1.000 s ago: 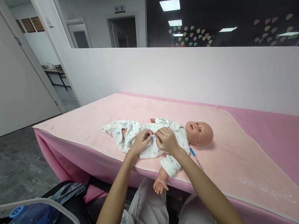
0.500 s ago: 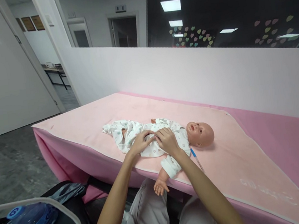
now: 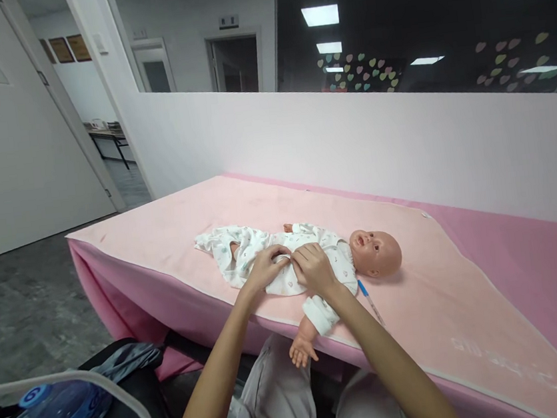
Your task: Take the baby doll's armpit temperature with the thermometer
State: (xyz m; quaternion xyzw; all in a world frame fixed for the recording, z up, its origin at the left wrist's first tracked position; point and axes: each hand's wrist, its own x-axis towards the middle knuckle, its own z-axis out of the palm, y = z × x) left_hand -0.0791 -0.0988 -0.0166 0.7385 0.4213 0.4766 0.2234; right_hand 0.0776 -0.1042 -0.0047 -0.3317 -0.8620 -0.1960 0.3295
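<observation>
A baby doll [image 3: 377,253] lies on its back along the front of the table, head to the right. It wears a white printed outfit [image 3: 282,286], with the leg end loose and rumpled at the left. My left hand [image 3: 266,269] is closed on the cloth over the belly, fingertips pinched together. Just right of it, my right hand [image 3: 314,268] pinches the same cloth, its fingers curled down. The fingertips of both hands nearly meet; what lies between them is too small to make out. One doll arm [image 3: 304,341] hangs over the front edge.
A blue-capped pen [image 3: 369,299] lies near the doll's shoulder on the pink table cover [image 3: 450,303]. A white wall [image 3: 351,140] with a window stands behind. At lower left, a black chair [image 3: 131,414] holds a water bottle [image 3: 67,404] and grey cloth.
My right fingers have curled in more tightly and my left fingers have shifted slightly at the cloth. The doll lies as before; the whole view has moved a little.
</observation>
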